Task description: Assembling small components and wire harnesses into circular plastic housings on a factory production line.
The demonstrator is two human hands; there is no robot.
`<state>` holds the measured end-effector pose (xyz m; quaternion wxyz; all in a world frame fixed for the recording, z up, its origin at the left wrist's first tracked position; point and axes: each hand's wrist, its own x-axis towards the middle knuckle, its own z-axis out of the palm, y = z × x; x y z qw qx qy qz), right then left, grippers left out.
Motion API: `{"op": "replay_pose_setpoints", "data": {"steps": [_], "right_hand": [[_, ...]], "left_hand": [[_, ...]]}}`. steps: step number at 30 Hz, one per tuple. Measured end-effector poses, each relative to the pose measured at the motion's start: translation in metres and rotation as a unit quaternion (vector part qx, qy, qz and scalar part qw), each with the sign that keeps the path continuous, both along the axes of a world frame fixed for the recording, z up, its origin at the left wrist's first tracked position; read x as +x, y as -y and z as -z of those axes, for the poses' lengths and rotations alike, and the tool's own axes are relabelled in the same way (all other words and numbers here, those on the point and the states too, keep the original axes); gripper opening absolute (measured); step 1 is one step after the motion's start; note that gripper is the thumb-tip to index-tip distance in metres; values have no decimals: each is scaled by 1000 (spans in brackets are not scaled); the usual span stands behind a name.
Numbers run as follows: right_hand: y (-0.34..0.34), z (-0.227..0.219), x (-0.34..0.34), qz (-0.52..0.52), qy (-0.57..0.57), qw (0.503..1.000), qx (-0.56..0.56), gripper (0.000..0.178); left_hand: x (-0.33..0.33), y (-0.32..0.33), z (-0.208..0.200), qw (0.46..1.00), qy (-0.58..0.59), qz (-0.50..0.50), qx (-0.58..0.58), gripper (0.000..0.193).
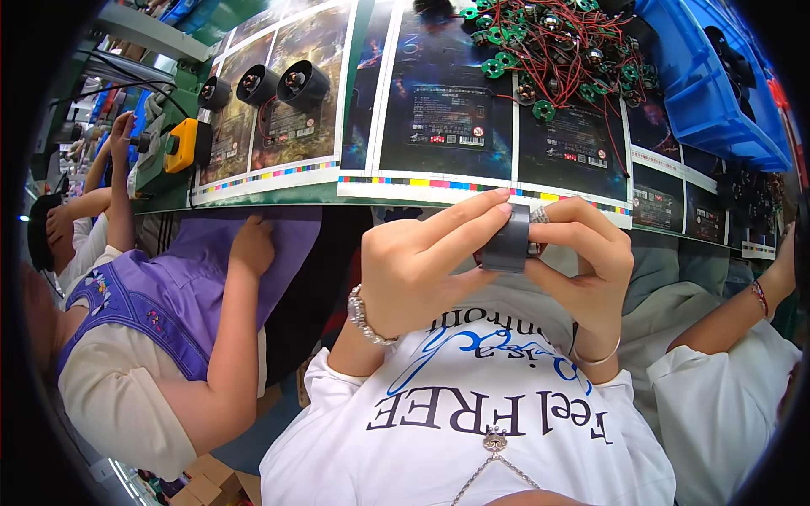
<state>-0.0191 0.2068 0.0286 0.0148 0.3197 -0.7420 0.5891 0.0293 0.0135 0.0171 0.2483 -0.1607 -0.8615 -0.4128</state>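
Observation:
Between my two hands, just in front of the table edge, is a short dark grey round plastic housing (507, 243). My left hand (422, 266) grips its left side, with fingers over the top and the thumb below. From the right, my right hand (586, 253) has its fingertips against the housing's open end, and a small metallic part shows there. Whatever sits inside the housing is mostly hidden by my fingers. Three similar black round cups with small parts inside stand at the left of the table, among them a larger cup (304, 85).
Printed sheets (363, 181) cover the green table. A tangled heap of green circuit boards with red wires (561, 51) lies at the far side. Right of it stands a blue plastic bin (717, 126). A yellow switch box (181, 145) sits at left. Co-workers sit on both sides.

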Motion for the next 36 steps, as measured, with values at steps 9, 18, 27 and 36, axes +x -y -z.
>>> {"op": "replay_pose_setpoints", "data": {"steps": [9,18,27,36], "right_hand": [[2,5,0,13,42,998,-38,33],[14,36,0,-181,306,848,-394,34],[26,20,27,-15,537,700,-470,41],[22,24,21,-44,521,715,-465,45]], "left_hand": [[-5,-2,-4,995,24,31,88,53],[-11,-19,-22,984,-27,75,157,52],[-31,-51,-16,978,-165,2,131,65],[-31,-47,-17,986,-103,52,118,65]]}}
